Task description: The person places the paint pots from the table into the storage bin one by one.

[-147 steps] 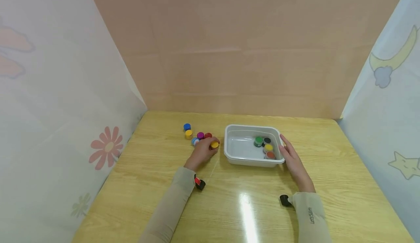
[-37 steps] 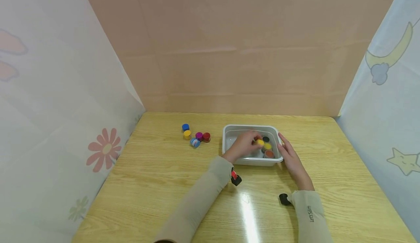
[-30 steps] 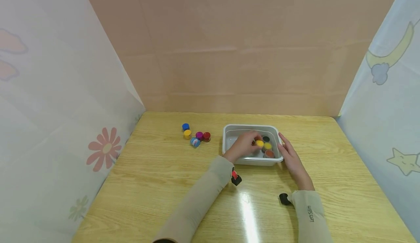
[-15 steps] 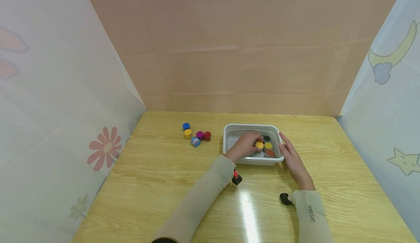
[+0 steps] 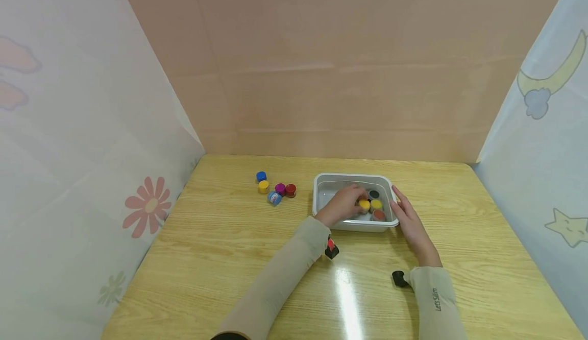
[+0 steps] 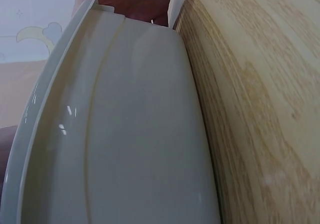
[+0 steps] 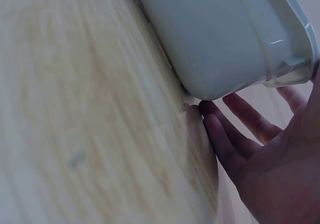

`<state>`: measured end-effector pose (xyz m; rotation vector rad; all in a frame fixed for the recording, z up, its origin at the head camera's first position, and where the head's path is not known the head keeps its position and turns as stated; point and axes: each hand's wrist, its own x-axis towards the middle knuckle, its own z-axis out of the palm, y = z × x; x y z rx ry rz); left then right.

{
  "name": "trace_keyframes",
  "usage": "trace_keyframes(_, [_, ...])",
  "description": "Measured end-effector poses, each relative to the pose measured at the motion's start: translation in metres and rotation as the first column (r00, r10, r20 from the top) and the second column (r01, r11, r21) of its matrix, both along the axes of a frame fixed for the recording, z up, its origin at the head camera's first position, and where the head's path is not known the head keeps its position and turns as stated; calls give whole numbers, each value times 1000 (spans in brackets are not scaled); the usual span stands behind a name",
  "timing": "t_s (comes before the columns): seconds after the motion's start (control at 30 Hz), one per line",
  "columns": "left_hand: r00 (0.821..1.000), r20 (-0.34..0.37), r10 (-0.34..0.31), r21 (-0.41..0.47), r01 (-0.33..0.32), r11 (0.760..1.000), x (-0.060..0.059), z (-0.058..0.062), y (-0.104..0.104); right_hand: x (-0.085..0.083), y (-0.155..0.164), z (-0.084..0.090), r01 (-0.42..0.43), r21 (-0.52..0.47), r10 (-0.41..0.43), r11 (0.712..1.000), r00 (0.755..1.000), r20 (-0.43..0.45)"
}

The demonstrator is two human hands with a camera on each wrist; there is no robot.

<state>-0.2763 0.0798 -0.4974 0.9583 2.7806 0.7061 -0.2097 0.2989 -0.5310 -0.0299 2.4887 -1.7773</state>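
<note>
My left hand point(image 5: 342, 205) reaches inside the white plastic container point(image 5: 321, 175) and pinches a small paint jar with a yellow-orange lid point(image 5: 364, 205) between thumb and fingers. Close beside this jar stand a black-lidded jar point(image 5: 374, 194), a yellow-lidded jar point(image 5: 376, 205) and an orange-red-lidded jar point(image 5: 378, 215). The green-lidded jar seen earlier is hidden behind my left hand. At the container's right end, my right hand point(image 5: 411, 226) has its thumb at the rim; in the right wrist view its extended fingers point(image 7: 225, 134) touch the outer wall low down.
Left of the container, several jars stand on the wooden table point(image 5: 220, 238): blue-lidded point(image 5: 261, 176), yellow-lidded point(image 5: 264, 187), purple-lidded point(image 5: 280, 189) and red-lidded point(image 5: 291, 190). A light blue one point(image 5: 274, 198) lies tipped. A brown panel point(image 5: 340, 74) closes the back.
My left hand has carried the yellow-orange-lidded jar from the table rightward into the container and lowered it beside the others. The right hand has stayed at the container's end.
</note>
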Motion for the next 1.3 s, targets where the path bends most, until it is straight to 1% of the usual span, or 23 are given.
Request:
trace_keyframes(0.13, [1000, 1, 10, 3, -10, 1000, 0, 1, 0, 0, 0, -1, 2, 3, -2, 1000, 1000, -2])
trace_keyframes(0.23, [1000, -12, 18, 19, -18, 1000, 0, 3, -2, 0, -1, -2, 6, 4, -6, 1000, 1000, 2])
trace_keyframes(0.37, [1000, -16, 24, 92, -22, 996, 2, 9, -7, 0, -2, -2, 6, 9, -6, 1000, 1000, 4])
trace_keyframes(0.47, [1000, 7, 28, 172, -29, 985, 4, 16, -15, 0, -2, -3, 2, 7, -2, 1000, 1000, 6])
trace_keyframes(0.53, [999, 11, 36, 198, -37, 980, 4, 21, -21, 0, -1, -4, 3, 1, -3, 1000, 1000, 12])
trace_keyframes(0.63, [998, -14, 59, 207, -55, 977, 3, 26, -32, -1, 0, -6, 3, -2, -3, 1000, 1000, 16])
trace_keyframes(0.7, [995, -49, 82, 192, -71, 979, 2, 28, -40, -1, 1, -7, 4, -3, -4, 1000, 1000, 14])
trace_keyframes(0.77, [991, -68, 116, 189, -101, 977, 1, 28, -49, -1, 0, -7, 5, -8, -4, 1000, 1000, 16])
trace_keyframes(0.9, [980, -76, 183, 202, -164, 965, 1, 28, -71, 0, -2, -6, 9, -16, -8, 1000, 1000, 16])
trace_keyframes(1.03, [964, -56, 259, 223, -241, 945, -1, 25, -97, 0, -3, -5, 8, -16, -8, 1000, 1000, 16])
trace_keyframes(1.17, [944, -23, 330, 270, -312, 911, -5, 15, -125, -1, -2, -4, 0, -6, 0, 1000, 1000, 15])
trace_keyframes(1.3, [932, -3, 363, 313, -344, 886, -8, 3, -147, -2, 0, -3, 3, 7, -3, 1000, 1000, 20])
